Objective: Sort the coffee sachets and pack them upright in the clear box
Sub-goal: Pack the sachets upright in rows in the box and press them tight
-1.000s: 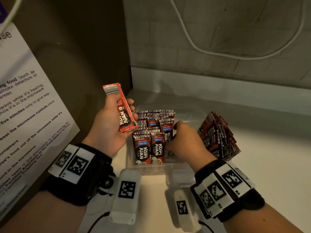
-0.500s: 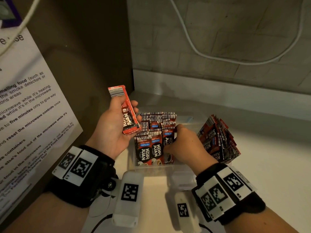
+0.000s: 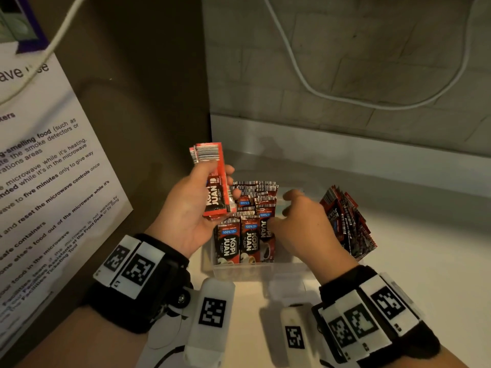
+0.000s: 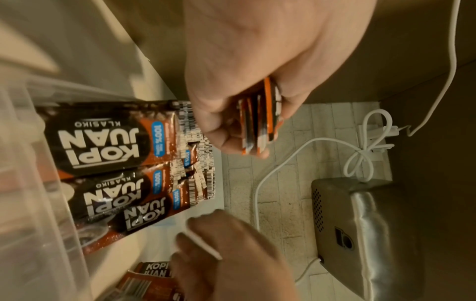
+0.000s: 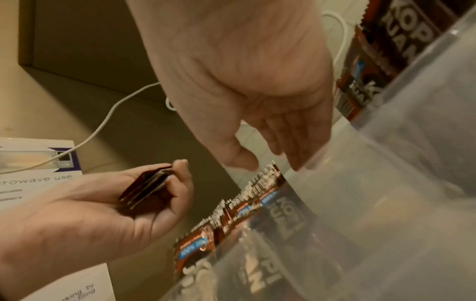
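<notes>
The clear box (image 3: 252, 270) sits on the counter with rows of red and black coffee sachets (image 3: 249, 221) standing upright in its left part. My left hand (image 3: 196, 205) is raised left of the box and grips a small stack of sachets (image 3: 215, 181), seen edge-on in the left wrist view as the stack of sachets (image 4: 260, 122). My right hand (image 3: 297, 224) hovers over the right side of the box with loosely spread fingers (image 5: 296, 142) that hold nothing. A loose pile of sachets (image 3: 348, 224) leans on the counter right of the box.
A tall brown panel with a printed notice (image 3: 47, 181) stands close on the left. A tiled wall (image 3: 345, 62) with a white cable (image 3: 318, 94) rises behind the counter. The left wrist view shows a metal appliance (image 4: 360, 234) by the wall.
My right hand has lifted off the packed sachets and its fingers have spread. My left hand holds the stack slightly higher and more upright.
</notes>
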